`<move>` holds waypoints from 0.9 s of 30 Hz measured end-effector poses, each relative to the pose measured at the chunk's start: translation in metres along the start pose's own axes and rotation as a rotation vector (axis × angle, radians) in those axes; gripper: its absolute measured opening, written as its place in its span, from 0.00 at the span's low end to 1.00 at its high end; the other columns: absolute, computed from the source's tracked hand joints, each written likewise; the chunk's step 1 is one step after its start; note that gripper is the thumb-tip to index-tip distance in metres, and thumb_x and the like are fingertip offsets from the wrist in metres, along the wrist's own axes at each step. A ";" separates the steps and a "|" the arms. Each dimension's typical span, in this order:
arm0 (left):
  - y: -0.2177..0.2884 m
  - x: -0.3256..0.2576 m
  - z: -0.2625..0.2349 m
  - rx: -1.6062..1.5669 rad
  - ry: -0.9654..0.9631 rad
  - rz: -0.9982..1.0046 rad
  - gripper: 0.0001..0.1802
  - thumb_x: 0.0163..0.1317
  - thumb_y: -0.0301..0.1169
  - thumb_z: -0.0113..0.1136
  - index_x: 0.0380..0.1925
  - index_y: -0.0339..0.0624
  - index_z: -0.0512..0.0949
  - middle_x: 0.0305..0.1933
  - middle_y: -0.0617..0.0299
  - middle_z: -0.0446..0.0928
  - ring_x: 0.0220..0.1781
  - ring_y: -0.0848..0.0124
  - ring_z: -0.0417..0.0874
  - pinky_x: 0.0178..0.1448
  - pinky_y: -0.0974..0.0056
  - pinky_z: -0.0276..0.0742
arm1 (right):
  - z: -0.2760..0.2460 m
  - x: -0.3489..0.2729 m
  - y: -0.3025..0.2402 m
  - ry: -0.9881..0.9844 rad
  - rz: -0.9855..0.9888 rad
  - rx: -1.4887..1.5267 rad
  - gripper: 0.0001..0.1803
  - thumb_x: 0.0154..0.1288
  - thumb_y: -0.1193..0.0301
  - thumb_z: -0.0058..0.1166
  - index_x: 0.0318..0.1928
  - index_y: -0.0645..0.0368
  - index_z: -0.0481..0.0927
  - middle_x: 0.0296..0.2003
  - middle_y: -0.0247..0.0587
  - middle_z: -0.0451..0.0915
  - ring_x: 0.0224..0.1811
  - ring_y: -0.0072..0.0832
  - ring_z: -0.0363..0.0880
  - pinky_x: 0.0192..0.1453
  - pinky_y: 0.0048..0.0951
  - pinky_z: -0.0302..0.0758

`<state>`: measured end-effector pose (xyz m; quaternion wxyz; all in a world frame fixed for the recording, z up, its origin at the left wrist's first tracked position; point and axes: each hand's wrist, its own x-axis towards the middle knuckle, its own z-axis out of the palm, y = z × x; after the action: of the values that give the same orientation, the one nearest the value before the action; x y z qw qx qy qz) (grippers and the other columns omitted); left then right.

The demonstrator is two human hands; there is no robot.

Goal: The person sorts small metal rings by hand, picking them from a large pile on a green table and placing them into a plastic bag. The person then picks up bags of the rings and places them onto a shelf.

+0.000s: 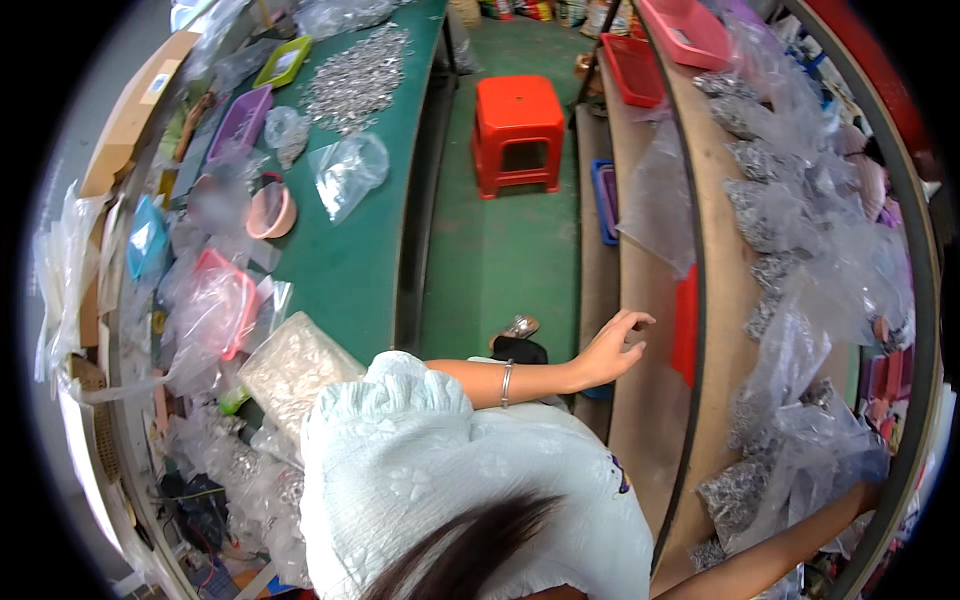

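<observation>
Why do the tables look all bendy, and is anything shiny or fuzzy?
In the head view, the fisheye lens curves the green table and the wooden shelf toward the rim, with black corners. Light glares off the clear plastic bags of metal parts. The left hand is fairly sharp and open, the right hand is half hidden among bags, and the left edge looks fuzzy and washed out.

Bright, even daylight, soft shadows; strong fisheye bending (black corners), slight blur at rim
</observation>
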<state>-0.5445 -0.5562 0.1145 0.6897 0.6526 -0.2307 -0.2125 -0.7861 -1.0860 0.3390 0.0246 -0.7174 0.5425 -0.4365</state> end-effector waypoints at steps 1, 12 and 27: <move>-0.004 -0.001 -0.008 -0.016 0.017 -0.014 0.22 0.56 0.24 0.51 0.53 0.41 0.67 0.52 0.57 0.66 0.55 0.65 0.70 0.55 0.62 0.69 | 0.007 -0.018 -0.037 0.047 -0.057 0.068 0.25 0.59 0.70 0.54 0.55 0.70 0.66 0.55 0.54 0.64 0.49 0.41 0.71 0.55 0.37 0.65; -0.069 0.074 -0.192 0.048 0.579 -0.069 0.25 0.56 0.21 0.54 0.56 0.41 0.63 0.49 0.57 0.68 0.51 0.69 0.73 0.49 0.65 0.74 | 0.161 -0.403 -0.448 -0.517 -0.465 1.013 0.21 0.62 0.74 0.50 0.55 0.67 0.66 0.53 0.47 0.69 0.57 0.37 0.65 0.64 0.34 0.58; -0.126 0.181 -0.519 0.300 1.325 -0.202 0.29 0.51 0.19 0.55 0.55 0.33 0.61 0.51 0.47 0.66 0.50 0.55 0.71 0.56 0.57 0.69 | 0.488 -0.676 -0.604 -1.938 -1.196 0.294 0.19 0.59 0.69 0.55 0.47 0.70 0.74 0.33 0.48 0.80 0.35 0.28 0.79 0.38 0.30 0.74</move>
<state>-0.0894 -0.2545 -0.0256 0.5644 0.7516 0.2748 0.2027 -0.0313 -0.5113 -0.0604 0.3040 -0.8850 -0.1880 0.2982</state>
